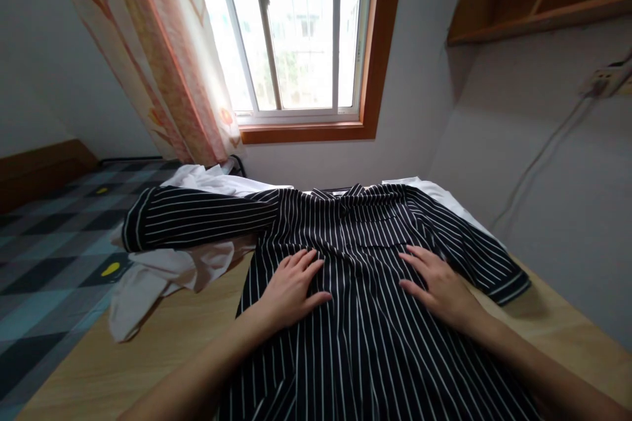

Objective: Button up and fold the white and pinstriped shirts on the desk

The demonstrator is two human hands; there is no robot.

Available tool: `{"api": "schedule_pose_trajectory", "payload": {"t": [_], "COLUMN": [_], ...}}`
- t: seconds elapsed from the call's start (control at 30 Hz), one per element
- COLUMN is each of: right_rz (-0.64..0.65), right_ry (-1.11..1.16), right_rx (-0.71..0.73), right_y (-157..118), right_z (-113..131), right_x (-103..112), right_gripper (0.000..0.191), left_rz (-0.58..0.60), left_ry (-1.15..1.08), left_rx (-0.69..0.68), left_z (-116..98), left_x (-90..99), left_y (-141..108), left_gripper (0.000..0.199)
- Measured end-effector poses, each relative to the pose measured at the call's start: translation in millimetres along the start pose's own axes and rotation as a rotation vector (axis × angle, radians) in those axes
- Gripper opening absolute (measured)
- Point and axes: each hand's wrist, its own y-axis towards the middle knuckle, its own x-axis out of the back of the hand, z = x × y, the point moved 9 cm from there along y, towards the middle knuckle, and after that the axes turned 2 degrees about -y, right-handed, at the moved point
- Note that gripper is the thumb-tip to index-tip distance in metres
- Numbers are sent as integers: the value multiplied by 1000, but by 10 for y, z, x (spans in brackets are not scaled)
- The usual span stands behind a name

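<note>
A black shirt with white stripes point(365, 302) lies spread over the table, its collar toward the window and its lower end running out of view below me. My left hand point(295, 286) rests flat on the left of its front, fingers apart. On the right of the front, my right hand point(434, 283) lies palm down, fingers spread. The shirt's left-hand sleeve point(202, 217) stretches out sideways over white cloth. Its right-hand sleeve point(474, 253) slants down toward the table's right side. Small wrinkles run across the fabric between my hands.
White clothing point(172, 270) lies partly under the shirt and hangs toward the left on the wooden table point(143, 375). A checked bed point(54, 256) adjoins at left. Behind are a window point(301, 33) and curtain point(162, 46). A cable point(543, 145) runs down the right wall below a shelf point(538, 23).
</note>
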Motion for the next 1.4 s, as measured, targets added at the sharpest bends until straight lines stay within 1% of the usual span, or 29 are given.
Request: {"api": "schedule_pose_trajectory", "payload": {"t": [0.1,0.13,0.2,0.27,0.4,0.6,0.73,0.83,0.9,0.97,1.0,1.07,1.13,1.2,1.27,1.33,1.4], "right_rz": [127,150,152,129,119,124,121,120,104,61,34,-12,-15,28,89,133,150], "right_ry": [-139,-175,-241,-293,-331,-323,-296,-284,-276,-271,-260,-202,-108,-24,9,-16,-75], "right_rx": [113,126,115,111,161,186,215,249,255,246,232,177,125,107,106,87,47], "right_y": [-176,-203,-195,-134,53,379,567,651,665,635,604,514,403,297,217,173,160], "right_z": [105,137,189,251,350,248,160,127,153,255,334,525,742,957,1117,1185,1183], "right_x": [-269,-332,-388,-391,-402,-442,-422,-373,-303,-194,-130,-15,30,-13,-109,-201,-255], "right_gripper": [61,64,68,71,74,70,66,61,55,47,43,34,25,20,19,21,21], "left_rz": [118,132,138,138,142,118,95,54,14,-37,-65,-106,-88,-3,83,130,159], "left_ry": [-15,-15,-8,0,20,56,57,67,97,147,170,185,151,94,40,-1,-40], "left_rx": [-30,-28,-21,-24,-36,-21,-22,-26,-34,-61,-85,-163,-297,-455,-556,-571,-546], "left_z": [50,70,109,142,218,343,424,470,448,336,236,-46,-407,-753,-968,-1031,-1011], "left_x": [-220,-258,-285,-283,-283,-275,-250,-181,-88,46,120,250,293,230,127,33,-44], "left_y": [-56,-47,-2,55,154,294,401,471,493,474,444,339,184,-3,-173,-280,-345], "left_gripper": [80,82,84,86,87,87,82,76,67,51,42,31,25,25,31,35,34]}}
